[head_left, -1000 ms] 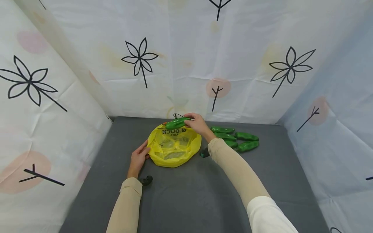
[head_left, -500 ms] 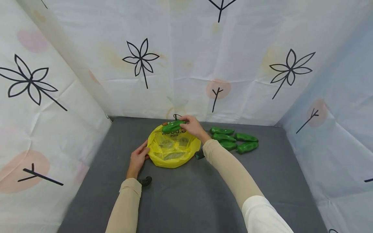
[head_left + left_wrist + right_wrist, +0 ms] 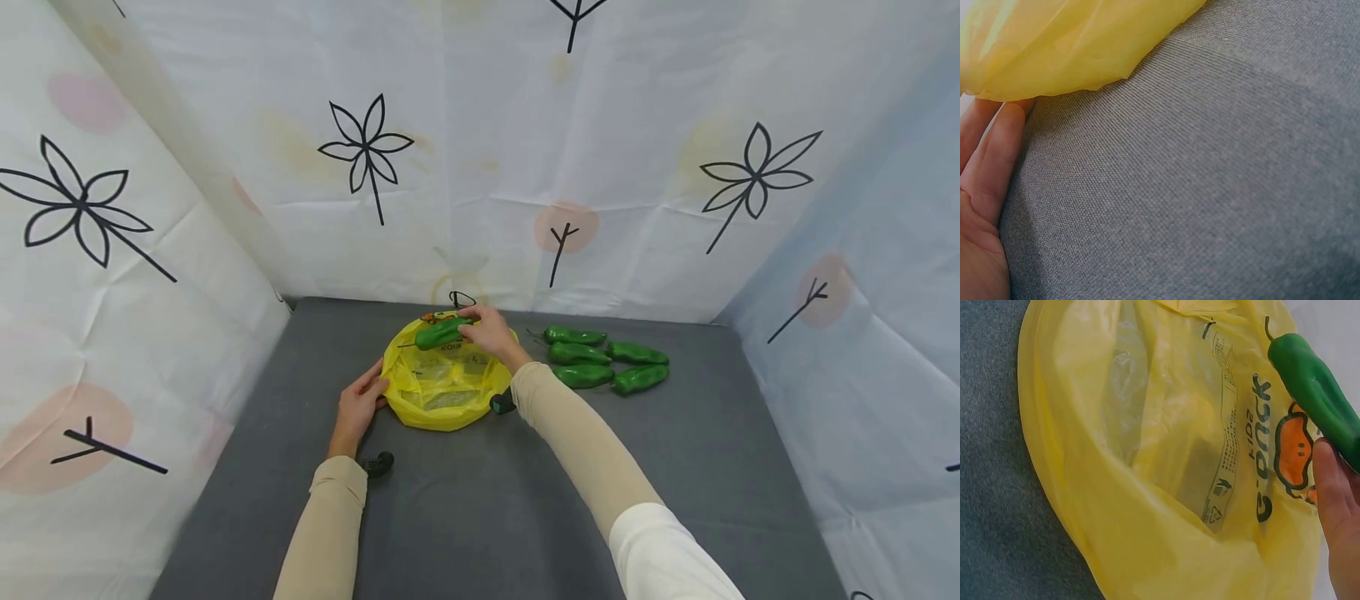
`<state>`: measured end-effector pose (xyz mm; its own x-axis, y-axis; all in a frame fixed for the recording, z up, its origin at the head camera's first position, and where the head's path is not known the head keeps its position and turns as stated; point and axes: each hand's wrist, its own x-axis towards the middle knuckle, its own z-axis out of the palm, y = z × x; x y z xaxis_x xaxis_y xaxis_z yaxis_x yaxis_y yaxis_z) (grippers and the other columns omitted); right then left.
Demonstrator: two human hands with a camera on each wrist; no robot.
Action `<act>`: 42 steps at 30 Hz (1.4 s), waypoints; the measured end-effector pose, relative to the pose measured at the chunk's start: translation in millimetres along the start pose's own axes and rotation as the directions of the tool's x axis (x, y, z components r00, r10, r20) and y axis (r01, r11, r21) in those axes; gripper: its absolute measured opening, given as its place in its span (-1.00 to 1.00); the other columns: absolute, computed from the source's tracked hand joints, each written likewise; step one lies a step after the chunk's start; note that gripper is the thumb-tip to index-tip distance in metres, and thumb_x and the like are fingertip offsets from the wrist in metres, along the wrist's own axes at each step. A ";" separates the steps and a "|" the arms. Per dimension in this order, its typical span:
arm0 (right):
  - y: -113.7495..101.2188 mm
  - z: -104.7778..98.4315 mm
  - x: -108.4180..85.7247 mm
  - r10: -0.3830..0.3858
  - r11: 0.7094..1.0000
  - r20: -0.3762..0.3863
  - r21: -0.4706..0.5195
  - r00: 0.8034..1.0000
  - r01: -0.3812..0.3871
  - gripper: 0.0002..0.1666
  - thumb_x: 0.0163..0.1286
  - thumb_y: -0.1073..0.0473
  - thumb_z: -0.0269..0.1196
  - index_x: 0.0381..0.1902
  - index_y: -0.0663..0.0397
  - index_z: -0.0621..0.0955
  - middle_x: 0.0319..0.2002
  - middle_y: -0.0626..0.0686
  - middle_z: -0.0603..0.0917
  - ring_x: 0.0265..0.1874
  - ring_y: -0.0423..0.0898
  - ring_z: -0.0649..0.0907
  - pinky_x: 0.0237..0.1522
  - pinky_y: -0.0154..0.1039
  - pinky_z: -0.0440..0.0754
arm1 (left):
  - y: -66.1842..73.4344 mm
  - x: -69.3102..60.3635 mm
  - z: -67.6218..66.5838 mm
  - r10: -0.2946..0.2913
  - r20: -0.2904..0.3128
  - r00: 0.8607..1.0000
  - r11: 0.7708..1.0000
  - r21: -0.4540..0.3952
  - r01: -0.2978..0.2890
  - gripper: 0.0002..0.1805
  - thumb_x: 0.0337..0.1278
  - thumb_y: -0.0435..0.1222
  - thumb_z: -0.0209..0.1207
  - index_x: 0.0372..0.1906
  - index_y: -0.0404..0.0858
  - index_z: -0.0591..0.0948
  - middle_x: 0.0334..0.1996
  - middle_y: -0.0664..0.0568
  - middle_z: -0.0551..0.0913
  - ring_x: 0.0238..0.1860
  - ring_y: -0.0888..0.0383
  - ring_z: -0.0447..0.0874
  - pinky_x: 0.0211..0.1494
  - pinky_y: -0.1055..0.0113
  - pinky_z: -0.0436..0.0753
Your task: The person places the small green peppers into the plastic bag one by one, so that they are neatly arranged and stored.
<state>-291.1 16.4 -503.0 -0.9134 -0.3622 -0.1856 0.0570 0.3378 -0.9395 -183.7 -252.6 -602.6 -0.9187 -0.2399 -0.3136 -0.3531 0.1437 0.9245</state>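
While I follow from a distance through the head camera, a person's right hand [image 3: 491, 333] pinches a green pepper [image 3: 438, 334] above the far part of a yellow bag [image 3: 431, 417] on a dark gray counter [image 3: 465, 517]. The grip is narrow, thumb and fingers set at the end away from the stem; I judge that this leaves most of the pepper jutting free, its stem pointing left across the bag.

At the bag's left edge, the left hand [image 3: 360, 404] meets the plastic. The left wrist view shows fingertips partly covered by the yellow film, and I cannot tell whether they pinch the rim or only rest against it. My reading is that the hand is there to stop the light bag from sliding or folding inward.

The bag sits with its rounded mouth wide and facing up, presumably spread that way for easy access from above. From the right wrist, I read G.DUCK KIDS beside an orange print [image 3: 1294, 450] on the far side; whether anything lies inside, I cannot make out.

Right of the bag lie five more peppers [image 3: 579, 355], three in a left column and two in a right one, apparently grouped within the right hand's reach. A patterned backdrop [image 3: 480, 158] rises behind the far edge.
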 end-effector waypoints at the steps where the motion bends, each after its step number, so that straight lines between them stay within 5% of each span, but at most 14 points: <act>1: -0.4 0.5 -0.3 0.004 1.000 0.000 -0.004 1.000 -0.004 -0.55 0.59 0.24 0.12 0.38 0.11 0.50 0.35 0.25 0.46 0.15 0.27 0.65 0.27 0.17 0.59 | 0.5 0.1 0.2 -0.001 0.001 1.000 1.000 -0.004 0.001 -0.43 0.40 0.01 0.23 0.45 0.31 0.42 0.39 0.05 0.57 0.31 0.07 0.57 -0.05 0.56 0.67; 10: 1.0 4.7 3.2 0.070 0.997 -0.001 -0.043 0.998 -0.070 -0.50 0.59 0.29 0.09 0.43 0.20 0.45 0.42 0.24 0.43 0.22 0.28 0.61 0.28 0.10 0.60 | 0.9 2.3 0.3 -0.015 -0.008 1.000 1.000 -0.006 0.015 -0.44 0.41 0.01 0.23 0.45 0.31 0.43 0.38 0.06 0.58 0.28 0.10 0.59 -0.08 0.57 0.67; 18: 10.0 5.9 6.1 0.144 0.984 0.003 -0.110 0.990 -0.143 -0.47 0.56 0.29 0.14 0.44 0.11 0.47 0.48 0.16 0.41 0.08 0.06 0.70 0.12 -0.09 0.69 | -2.9 4.8 1.2 -0.026 -0.012 1.000 1.000 -0.001 0.026 -0.44 0.39 0.03 0.23 0.43 0.33 0.44 0.37 0.07 0.59 0.27 0.11 0.60 -0.05 0.54 0.67; 28: 13.5 8.3 7.6 0.121 0.980 0.031 -0.161 0.992 -0.115 -0.34 0.54 0.20 0.20 0.53 0.12 0.34 0.54 0.16 0.32 0.46 0.16 0.41 0.38 0.07 0.51 | -3.7 5.0 0.3 -0.010 -0.011 1.000 1.000 0.016 0.011 -0.44 0.41 0.03 0.21 0.45 0.33 0.42 0.37 0.05 0.58 0.30 0.09 0.58 -0.03 0.55 0.66; 42: 9.1 1.0 0.2 0.091 0.961 0.068 -0.268 0.993 -0.070 -0.31 0.52 0.17 0.22 0.54 0.11 0.33 0.56 0.18 0.29 0.53 0.17 0.32 0.43 0.14 0.44 | -5.7 5.9 1.8 -0.002 -0.010 1.000 1.000 0.008 0.002 -0.44 0.39 0.03 0.23 0.44 0.32 0.43 0.36 0.06 0.59 0.30 0.08 0.59 -0.04 0.53 0.69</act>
<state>-290.3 18.6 -511.8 -0.8749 -0.3881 -0.2898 0.0105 0.5830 -0.8124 -187.4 -253.1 -610.1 -0.9163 -0.2494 -0.3135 -0.3565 0.1506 0.9221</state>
